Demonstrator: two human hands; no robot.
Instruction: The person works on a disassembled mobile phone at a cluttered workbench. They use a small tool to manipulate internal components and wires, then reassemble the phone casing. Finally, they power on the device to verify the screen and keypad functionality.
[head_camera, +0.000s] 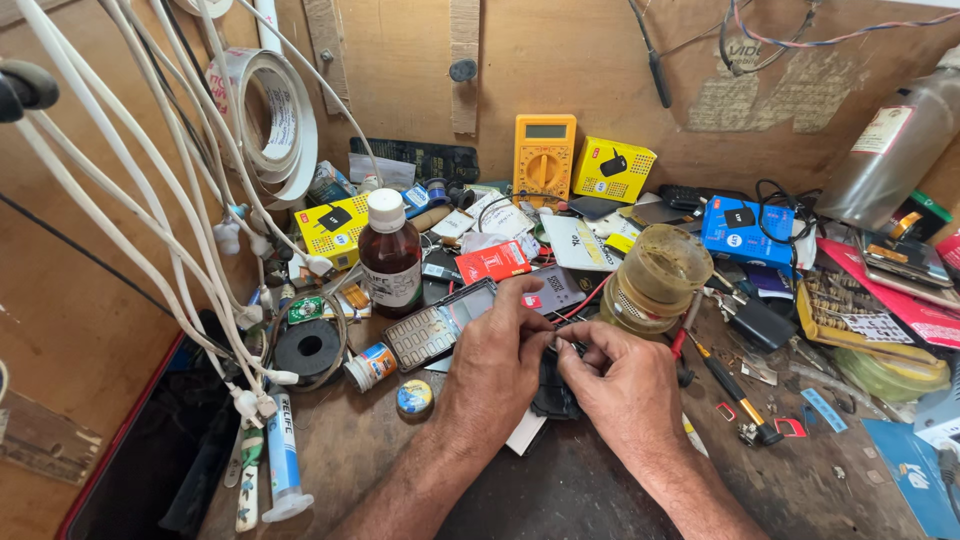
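Observation:
My left hand (497, 362) and my right hand (622, 383) meet over a small black device (553, 398) lying on the cluttered workbench (560, 490). Both hands pinch at its top edge, fingertips almost touching; most of the device is hidden under them. A phone keypad frame (430, 328) lies just left of my left hand. Red wires (585, 300) run up from the fingers.
A brown glass bottle (390, 256) stands at the left, a cloudy plastic jar (655, 280) at the right. A yellow multimeter (544, 155), small yellow and blue boxes, screwdrivers (735, 395), a tube (283, 450), tape rolls (272, 120) and hanging white cables (150, 200) crowd the bench.

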